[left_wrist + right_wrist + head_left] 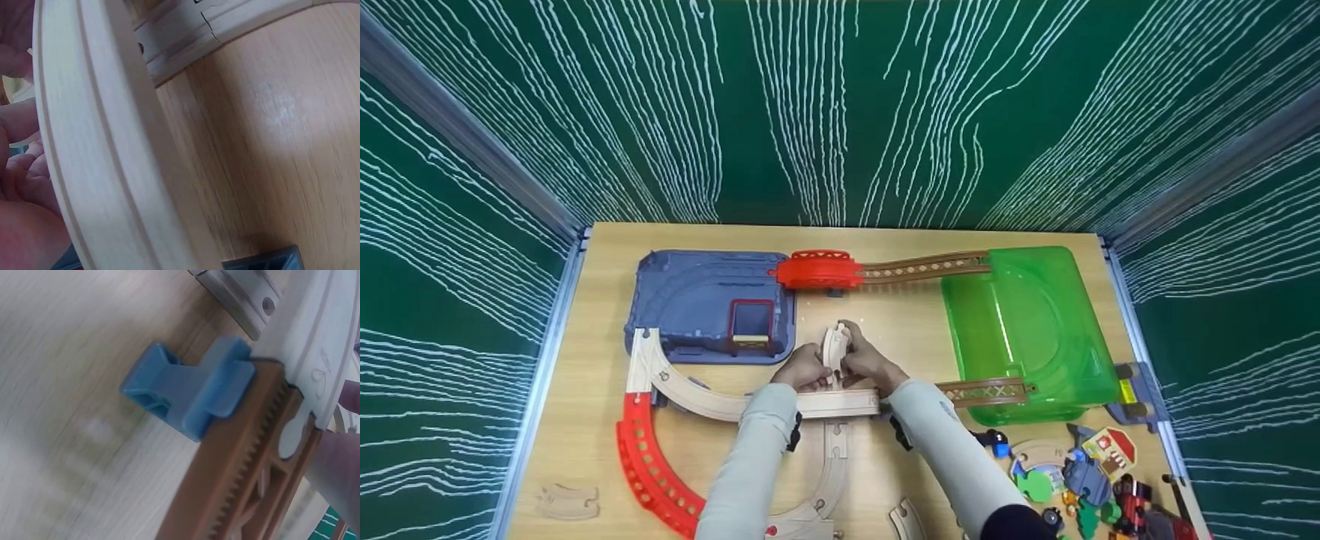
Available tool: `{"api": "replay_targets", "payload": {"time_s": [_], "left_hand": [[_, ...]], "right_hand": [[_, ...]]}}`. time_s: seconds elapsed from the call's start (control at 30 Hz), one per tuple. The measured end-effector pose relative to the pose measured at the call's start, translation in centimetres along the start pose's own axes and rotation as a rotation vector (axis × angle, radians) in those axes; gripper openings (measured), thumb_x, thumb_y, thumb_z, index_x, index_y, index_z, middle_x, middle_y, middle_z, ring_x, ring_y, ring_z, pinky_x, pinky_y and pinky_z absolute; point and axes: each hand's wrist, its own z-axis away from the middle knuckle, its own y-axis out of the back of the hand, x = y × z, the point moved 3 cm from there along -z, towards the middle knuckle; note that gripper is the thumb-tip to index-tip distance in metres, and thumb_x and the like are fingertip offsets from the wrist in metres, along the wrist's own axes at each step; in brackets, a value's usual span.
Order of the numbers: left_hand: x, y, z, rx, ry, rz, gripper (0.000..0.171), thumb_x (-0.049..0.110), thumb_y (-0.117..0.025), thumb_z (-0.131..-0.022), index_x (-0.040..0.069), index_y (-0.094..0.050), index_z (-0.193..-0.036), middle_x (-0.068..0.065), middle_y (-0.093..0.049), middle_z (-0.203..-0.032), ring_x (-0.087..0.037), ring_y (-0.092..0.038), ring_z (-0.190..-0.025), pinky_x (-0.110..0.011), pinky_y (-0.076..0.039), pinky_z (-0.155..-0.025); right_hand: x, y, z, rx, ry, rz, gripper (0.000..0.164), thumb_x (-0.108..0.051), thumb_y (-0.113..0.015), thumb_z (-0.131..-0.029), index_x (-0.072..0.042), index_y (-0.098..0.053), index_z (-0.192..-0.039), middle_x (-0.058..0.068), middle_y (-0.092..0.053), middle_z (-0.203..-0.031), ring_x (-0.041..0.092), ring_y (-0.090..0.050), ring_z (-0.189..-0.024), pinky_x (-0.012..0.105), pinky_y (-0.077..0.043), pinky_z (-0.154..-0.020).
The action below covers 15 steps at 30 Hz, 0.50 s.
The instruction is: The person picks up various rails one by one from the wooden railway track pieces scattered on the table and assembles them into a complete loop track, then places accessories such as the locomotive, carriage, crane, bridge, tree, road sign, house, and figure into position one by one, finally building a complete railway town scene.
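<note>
Pale sleeves point(750, 472) closest, both hands point(802, 367) pinching a short pale wooden track piece point(834, 346); prolly light, stiff, best held by its sides.

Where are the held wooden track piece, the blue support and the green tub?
Held wooden track piece point(834, 348), head view, on its upper face.
Blue support point(185, 391), right wrist view, on its middle section.
Green tub point(1027, 322), head view, on its broad bare surface.

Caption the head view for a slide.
Left hand and right hand hold a wooden track piece between a grey-blue base and a green tub.
</note>
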Motion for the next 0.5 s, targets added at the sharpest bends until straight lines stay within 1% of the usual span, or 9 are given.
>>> {"api": "replay_targets", "payload": {"time_s": [0.03,0.07,0.17,0.23,0.3,0.33,0.4,0.47,0.5], "left_hand": [[1.0,0.2,0.9,0.005,-0.005,0.002,0.014,-0.002,-0.058,-0.078,-0.007,-0.049,-0.087,-0.019,-0.06,-0.065,-0.011,-0.051,-0.043,-0.026,-0.047,-0.044],[2.3,0.4,1.9,0.017,0.035,-0.025,0.015,-0.004,-0.057,-0.078,-0.009,-0.049,-0.09,-0.022,-0.061,-0.07,-0.014,-0.052,-0.046,-0.029,-0.049,-0.047],[2.4,0.6,1.8,0.04,-0.014,-0.032,0.015,-0.002,-0.057,-0.079,-0.005,-0.048,-0.091,-0.018,-0.061,-0.069,-0.015,-0.054,-0.048,-0.029,-0.048,-0.045],[0.3,0.3,-0.1,0.034,-0.107,0.017,0.015,-0.001,-0.06,-0.076,0.0,-0.048,-0.085,-0.012,-0.06,-0.063,-0.016,-0.055,-0.048,-0.028,-0.047,-0.043],[-0.8,0.2,-1.2,0.029,-0.129,0.046,0.015,-0.001,-0.06,-0.075,0.003,-0.047,-0.082,-0.008,-0.057,-0.059,-0.015,-0.053,-0.046,-0.026,-0.044,-0.039],[-0.7,0.1,-1.3,0.034,-0.125,0.049,0.015,-0.003,-0.059,-0.075,0.002,-0.047,-0.083,-0.009,-0.057,-0.059,-0.016,-0.054,-0.047,-0.027,-0.044,-0.04],[-0.7,0.0,-1.6,0.032,-0.066,0.059,0.017,-0.004,-0.06,-0.074,0.0,-0.048,-0.086,-0.013,-0.059,-0.063,-0.019,-0.056,-0.05,-0.031,-0.047,-0.042],[1.2,0.2,-0.1,0.049,0.025,0.024,0.019,-0.006,-0.058,-0.076,-0.003,-0.048,-0.092,-0.018,-0.06,-0.07,-0.023,-0.057,-0.054,-0.037,-0.048,-0.047],[1.8,0.5,0.4,0.057,-0.006,0.012,0.02,-0.005,-0.057,-0.077,-0.003,-0.048,-0.094,-0.018,-0.06,-0.07,-0.023,-0.057,-0.054,-0.036,-0.048,-0.047]], "right_hand": [[-0.1,0.1,0.0,0.001,0.012,-0.009,0.08,0.018,-0.037,-0.072,-0.021,-0.013,-0.138,0.017,-0.048,-0.084,0.029,-0.055,-0.058,0.052,-0.049,-0.057],[-0.2,0.1,0.1,0.0,0.026,-0.018,0.08,0.019,-0.036,-0.072,-0.02,-0.013,-0.138,0.017,-0.048,-0.083,0.03,-0.055,-0.059,0.053,-0.048,-0.058],[-0.6,0.3,0.4,-0.002,0.055,-0.02,0.08,0.02,-0.037,-0.071,-0.019,-0.013,-0.138,0.019,-0.049,-0.082,0.034,-0.056,-0.062,0.055,-0.048,-0.06],[-0.9,0.3,0.6,-0.011,0.073,-0.025,0.08,0.02,-0.037,-0.072,-0.018,-0.013,-0.138,0.019,-0.048,-0.08,0.033,-0.056,-0.06,0.056,-0.047,-0.06],[-1.2,0.3,0.8,-0.011,0.081,-0.028,0.08,0.02,-0.037,-0.072,-0.017,-0.013,-0.138,0.018,-0.045,-0.078,0.031,-0.055,-0.059,0.058,-0.046,-0.062],[-1.4,0.4,0.9,-0.011,0.085,-0.034,0.08,0.021,-0.037,-0.072,-0.017,-0.013,-0.138,0.017,-0.044,-0.079,0.03,-0.055,-0.059,0.058,-0.046,-0.063],[-1.7,0.4,1.1,-0.015,0.097,-0.044,0.079,0.021,-0.035,-0.072,-0.017,-0.013,-0.138,0.016,-0.041,-0.078,0.028,-0.054,-0.058,0.059,-0.045,-0.065],[-1.9,0.5,1.2,-0.017,0.118,-0.042,0.078,0.021,-0.034,-0.072,-0.017,-0.014,-0.138,0.015,-0.039,-0.077,0.026,-0.053,-0.058,0.058,-0.045,-0.065],[-2.1,0.5,1.3,-0.02,0.132,-0.039,0.078,0.021,-0.033,-0.073,-0.017,-0.014,-0.138,0.015,-0.038,-0.077,0.026,-0.052,-0.058,0.058,-0.045,-0.065]]}}
